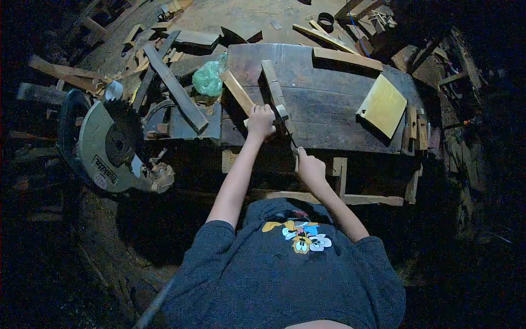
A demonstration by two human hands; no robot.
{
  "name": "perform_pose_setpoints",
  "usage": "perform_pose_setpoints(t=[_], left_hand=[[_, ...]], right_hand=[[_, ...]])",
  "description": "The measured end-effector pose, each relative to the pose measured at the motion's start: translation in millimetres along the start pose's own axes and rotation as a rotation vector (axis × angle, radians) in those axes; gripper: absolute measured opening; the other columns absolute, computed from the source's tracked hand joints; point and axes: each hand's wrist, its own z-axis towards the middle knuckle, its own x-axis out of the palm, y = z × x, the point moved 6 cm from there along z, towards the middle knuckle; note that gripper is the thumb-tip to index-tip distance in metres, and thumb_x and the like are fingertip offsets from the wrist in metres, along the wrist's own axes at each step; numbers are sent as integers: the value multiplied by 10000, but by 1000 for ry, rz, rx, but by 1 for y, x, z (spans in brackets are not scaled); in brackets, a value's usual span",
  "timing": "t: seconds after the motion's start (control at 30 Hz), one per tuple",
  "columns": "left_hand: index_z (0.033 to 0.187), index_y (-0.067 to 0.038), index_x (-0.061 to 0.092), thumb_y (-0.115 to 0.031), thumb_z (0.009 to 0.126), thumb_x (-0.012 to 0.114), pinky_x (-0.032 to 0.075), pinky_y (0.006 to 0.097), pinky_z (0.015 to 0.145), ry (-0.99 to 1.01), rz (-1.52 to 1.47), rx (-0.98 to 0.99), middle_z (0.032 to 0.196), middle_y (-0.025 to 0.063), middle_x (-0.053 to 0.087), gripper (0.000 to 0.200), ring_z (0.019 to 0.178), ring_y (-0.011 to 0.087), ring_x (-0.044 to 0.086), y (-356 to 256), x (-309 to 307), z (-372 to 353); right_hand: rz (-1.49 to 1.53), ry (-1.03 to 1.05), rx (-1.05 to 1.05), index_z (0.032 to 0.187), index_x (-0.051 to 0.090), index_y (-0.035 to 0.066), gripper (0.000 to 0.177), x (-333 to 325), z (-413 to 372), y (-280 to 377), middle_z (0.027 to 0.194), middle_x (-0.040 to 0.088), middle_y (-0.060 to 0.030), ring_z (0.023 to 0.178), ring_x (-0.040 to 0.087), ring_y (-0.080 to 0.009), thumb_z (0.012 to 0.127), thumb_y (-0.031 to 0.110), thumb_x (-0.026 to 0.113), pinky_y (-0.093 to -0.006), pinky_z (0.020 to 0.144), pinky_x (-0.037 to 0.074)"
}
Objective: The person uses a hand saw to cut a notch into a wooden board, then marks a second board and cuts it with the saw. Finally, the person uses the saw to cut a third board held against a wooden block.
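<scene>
My left hand (260,122) is closed over a short pale wood block (281,112) near the front of the dark workbench (323,120). The block lies crosswise, its ends showing on both sides of my fingers. My right hand (311,169) is wrapped round the handle of a tool with a narrow dark blade (292,141), at the bench's front edge. The blade points up and left, its tip close to the block's right end; its exact kind is unclear. A wood strip (270,77) runs behind the block, and a lighter wooden batten (236,90) reaches toward my left hand.
A circular saw (104,148) with an exposed toothed blade stands at left. Long boards (175,88) and a green plastic bag (210,75) lie beside the bench. A square yellowish board (383,106) rests at right, and a wooden bar (348,58) along the back.
</scene>
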Motion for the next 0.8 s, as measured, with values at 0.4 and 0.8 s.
perform_pose_setpoints(t=[0.4, 0.8], left_hand=[[709, -56, 459, -187, 429, 645, 349, 332, 770, -15, -20, -64, 703, 79, 500, 360, 746, 231, 489, 0, 0, 0], [805, -42, 456, -227, 439, 676, 319, 357, 823, 87, 30, -53, 832, 114, 495, 466, 849, 251, 457, -2, -5, 4]], right_hand=[[53, 79, 9, 874, 472, 59, 193, -6, 15, 9, 610, 565, -147, 552, 573, -275, 731, 179, 423, -371, 498, 458], [201, 36, 4, 787, 499, 25, 218, 15, 84, 28, 672, 555, -194, 640, 557, -326, 776, 201, 371, -423, 578, 441]])
